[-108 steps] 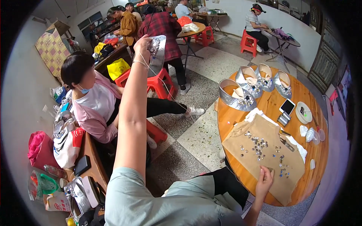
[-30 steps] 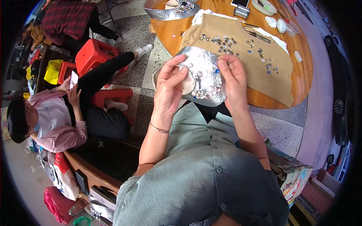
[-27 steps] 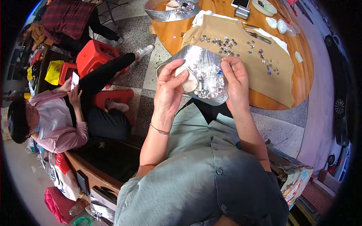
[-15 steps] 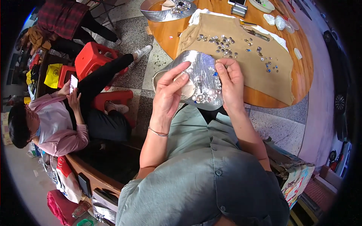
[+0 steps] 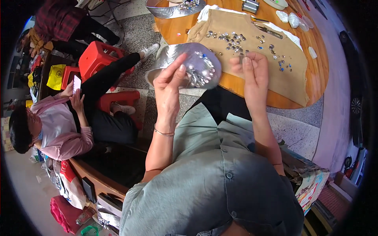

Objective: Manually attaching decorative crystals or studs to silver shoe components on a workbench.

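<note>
My left hand grips a silver sheet-like piece, its fingers and thumb over the near side. Clear, pearly and blue beads cluster on that piece, smeared by motion. To the right, my right hand is raised apart from it at the table's near edge, thumb and fingertips pinched together. Whatever is in that pinch is too small and blurred to make out. Beyond the hands lies a tan cloth with loose faceted stones and small blue stones scattered on it.
The round wooden table also bears tweezers, a cutter, a metal spool, small white bags and another silver band. At left, a seated person holds a phone near red stools.
My right hand has left the silver piece and moved right, still pinched. My left hand has shifted slightly left with the piece, which has tilted.
</note>
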The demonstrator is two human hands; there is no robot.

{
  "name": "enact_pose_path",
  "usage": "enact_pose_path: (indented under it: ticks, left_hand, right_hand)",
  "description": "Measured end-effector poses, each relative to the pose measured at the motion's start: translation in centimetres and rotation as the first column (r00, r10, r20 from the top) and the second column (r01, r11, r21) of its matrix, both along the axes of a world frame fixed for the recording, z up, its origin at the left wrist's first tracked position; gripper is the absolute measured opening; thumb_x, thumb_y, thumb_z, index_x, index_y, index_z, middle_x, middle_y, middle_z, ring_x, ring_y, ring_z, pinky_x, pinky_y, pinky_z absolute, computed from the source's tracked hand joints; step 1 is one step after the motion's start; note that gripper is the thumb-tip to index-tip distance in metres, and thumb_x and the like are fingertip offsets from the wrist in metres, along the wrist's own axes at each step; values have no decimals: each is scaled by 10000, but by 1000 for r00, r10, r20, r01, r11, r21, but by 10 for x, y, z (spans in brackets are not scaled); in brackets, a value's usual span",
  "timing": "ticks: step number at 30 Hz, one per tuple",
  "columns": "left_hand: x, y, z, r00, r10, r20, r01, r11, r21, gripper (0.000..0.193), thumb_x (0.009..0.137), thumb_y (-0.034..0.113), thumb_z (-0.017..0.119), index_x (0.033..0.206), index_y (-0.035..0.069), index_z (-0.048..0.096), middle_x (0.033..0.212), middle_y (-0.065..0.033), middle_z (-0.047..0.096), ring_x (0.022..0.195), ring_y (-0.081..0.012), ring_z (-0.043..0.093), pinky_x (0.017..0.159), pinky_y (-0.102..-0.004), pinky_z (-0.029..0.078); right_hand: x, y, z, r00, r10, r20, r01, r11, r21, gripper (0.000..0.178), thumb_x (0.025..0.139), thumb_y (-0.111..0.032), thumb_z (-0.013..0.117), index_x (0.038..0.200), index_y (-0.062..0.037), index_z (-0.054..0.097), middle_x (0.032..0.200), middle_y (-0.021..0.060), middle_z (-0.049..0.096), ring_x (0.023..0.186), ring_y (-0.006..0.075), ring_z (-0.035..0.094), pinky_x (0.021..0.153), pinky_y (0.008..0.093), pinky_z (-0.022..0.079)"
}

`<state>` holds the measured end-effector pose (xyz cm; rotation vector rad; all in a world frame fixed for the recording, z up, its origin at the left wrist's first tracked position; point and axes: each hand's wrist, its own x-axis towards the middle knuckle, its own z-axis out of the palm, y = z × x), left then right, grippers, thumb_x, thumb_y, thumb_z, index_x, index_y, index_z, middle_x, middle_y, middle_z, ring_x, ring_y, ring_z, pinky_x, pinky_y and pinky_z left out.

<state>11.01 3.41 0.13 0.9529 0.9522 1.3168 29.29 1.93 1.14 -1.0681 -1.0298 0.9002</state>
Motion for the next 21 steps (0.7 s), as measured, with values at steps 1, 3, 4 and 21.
enact_pose_path:
  ticks: [1,3,4,21]
  left_hand:
    - [-2,0,-1,996,46,-76,-43,998,43,332,895,62,541,1224,22,536,1034,-27,604,884,-57,527,789,-190,423]
    - [-2,1,-3,985,84,-150,-71,994,88,341,898,59,537,1237,27,526,1020,-20,602,865,-51,520,775,-186,420]
    - [-1,0,-5,992,77,-99,-69,994,84,353,896,53,539,1247,32,517,1009,-11,595,850,-47,510,765,-183,414]
    - [-4,0,-2,982,173,-69,-167,982,84,375,869,27,571,1241,30,524,792,66,536,622,-6,403,559,-157,344]
  right_hand:
    - [1,-8,8,986,112,-121,-123,989,-85,106,935,-99,470,1017,-32,463,1007,99,592,866,107,545,774,232,451]
    - [-2,-20,9,948,199,-250,-242,958,-154,108,935,-97,472,1022,-35,462,1068,122,590,921,120,553,803,244,457]
    - [-12,-24,3,912,315,-261,-367,912,-182,104,941,-107,462,1020,-39,456,1073,119,582,929,125,550,814,249,452]
    - [-22,-49,3,330,483,-811,-856,515,-41,43,962,-136,412,967,-96,425,815,20,500,591,37,418,523,170,363]
